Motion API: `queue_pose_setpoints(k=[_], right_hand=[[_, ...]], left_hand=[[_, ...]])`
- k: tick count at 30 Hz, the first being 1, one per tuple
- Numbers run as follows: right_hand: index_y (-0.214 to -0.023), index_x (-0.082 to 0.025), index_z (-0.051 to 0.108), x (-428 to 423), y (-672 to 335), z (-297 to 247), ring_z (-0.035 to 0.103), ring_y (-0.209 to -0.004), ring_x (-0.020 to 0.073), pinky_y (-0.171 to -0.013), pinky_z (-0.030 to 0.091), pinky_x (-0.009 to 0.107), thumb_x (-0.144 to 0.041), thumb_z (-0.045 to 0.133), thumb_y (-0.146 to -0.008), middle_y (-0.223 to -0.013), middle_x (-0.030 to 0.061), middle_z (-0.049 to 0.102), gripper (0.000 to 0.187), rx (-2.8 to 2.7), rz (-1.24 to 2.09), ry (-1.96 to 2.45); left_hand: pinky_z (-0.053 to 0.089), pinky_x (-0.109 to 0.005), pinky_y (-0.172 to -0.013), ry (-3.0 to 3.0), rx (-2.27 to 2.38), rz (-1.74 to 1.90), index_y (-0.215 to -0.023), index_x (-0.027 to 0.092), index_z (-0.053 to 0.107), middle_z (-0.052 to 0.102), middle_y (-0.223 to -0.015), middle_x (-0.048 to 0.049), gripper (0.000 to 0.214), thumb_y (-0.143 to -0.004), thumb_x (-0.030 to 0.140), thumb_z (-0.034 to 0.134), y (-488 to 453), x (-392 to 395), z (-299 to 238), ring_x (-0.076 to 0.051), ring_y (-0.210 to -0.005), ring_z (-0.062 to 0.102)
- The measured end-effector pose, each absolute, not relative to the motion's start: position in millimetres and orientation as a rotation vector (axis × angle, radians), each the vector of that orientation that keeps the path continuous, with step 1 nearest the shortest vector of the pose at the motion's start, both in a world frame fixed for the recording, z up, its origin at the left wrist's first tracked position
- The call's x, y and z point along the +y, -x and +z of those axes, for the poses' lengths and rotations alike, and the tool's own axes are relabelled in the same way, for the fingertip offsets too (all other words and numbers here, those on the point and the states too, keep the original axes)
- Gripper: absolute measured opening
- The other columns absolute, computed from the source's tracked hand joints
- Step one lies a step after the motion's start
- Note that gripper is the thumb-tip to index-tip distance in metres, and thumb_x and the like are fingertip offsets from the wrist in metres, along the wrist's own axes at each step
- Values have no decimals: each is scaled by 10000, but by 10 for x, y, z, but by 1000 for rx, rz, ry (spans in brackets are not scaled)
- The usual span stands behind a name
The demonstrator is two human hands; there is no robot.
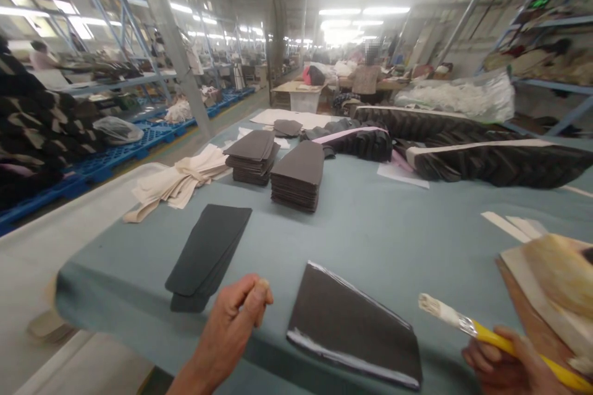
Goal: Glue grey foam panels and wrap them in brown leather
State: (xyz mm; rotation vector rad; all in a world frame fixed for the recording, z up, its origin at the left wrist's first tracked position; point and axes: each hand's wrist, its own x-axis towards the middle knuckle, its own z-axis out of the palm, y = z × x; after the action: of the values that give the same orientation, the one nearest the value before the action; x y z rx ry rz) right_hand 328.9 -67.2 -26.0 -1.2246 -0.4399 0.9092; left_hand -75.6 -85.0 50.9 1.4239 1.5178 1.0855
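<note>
My left hand (238, 315) is closed in a loose fist above the front of the table, with nothing showing between its fingers. Beside it, to the left, lies a small fanned stack of dark panels (208, 253). To its right is a dark tapered panel (354, 327) with white, wet-looking strips along its upper and lower edges. At the right, my right hand (504, 361) grips a paintbrush (467, 324) by its yellow handle. Whitish stuff coats the bristles, which point left, apart from the panel.
Two stacks of dark panels (296, 176) (252, 154) stand mid-table on a blue-green cover (370, 222). Cream fabric strips (185, 179) lie left. Bundled dark pieces (500, 163) lie at the back right. A stained container (551, 284) stands by my right hand. A person (365, 74) is farther back.
</note>
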Motion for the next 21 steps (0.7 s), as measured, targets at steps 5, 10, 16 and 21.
queue_pose_setpoints(k=[5, 10, 16, 21], right_hand=[[-677, -281, 629, -740, -3276, -167, 419, -511, 141, -387, 466, 253, -475, 835, -530, -545, -20, 427, 319, -253, 887, 1363], [-745, -258, 617, -773, -3197, -12, 380, -458, 101, -439, 485, 258, -501, 853, -554, -504, -81, 421, 388, -323, 861, 1340], [-801, -240, 607, -789, -3094, 40, 433, -449, 96, -460, 469, 245, -528, 838, -610, -508, -103, 464, 416, -360, 824, 1349], [-772, -234, 609, -838, -3162, 56, 403, -428, 93, -431, 438, 239, -490, 841, -608, -494, -103, 446, 382, -354, 783, 1346]], left_hand=[[403, -238, -552, -1478, 1678, 1088, -662, 212, 590, 492, -558, 39, 514, -962, 626, 538, 777, -738, 452, -123, -533, 477], [435, -224, -555, -1657, 1718, 1022, -683, 215, 673, 594, -582, 44, 363, -936, 472, 622, 703, -798, 350, -117, -540, 554], [528, -207, -673, -1839, 1665, 1116, -797, 230, 726, 739, -732, 43, 202, -938, 362, 666, 547, -756, 318, -120, -654, 671], [558, -228, -708, -1862, 1628, 1067, -827, 233, 724, 763, -775, 31, 171, -947, 341, 665, 453, -658, 274, -136, -698, 696]])
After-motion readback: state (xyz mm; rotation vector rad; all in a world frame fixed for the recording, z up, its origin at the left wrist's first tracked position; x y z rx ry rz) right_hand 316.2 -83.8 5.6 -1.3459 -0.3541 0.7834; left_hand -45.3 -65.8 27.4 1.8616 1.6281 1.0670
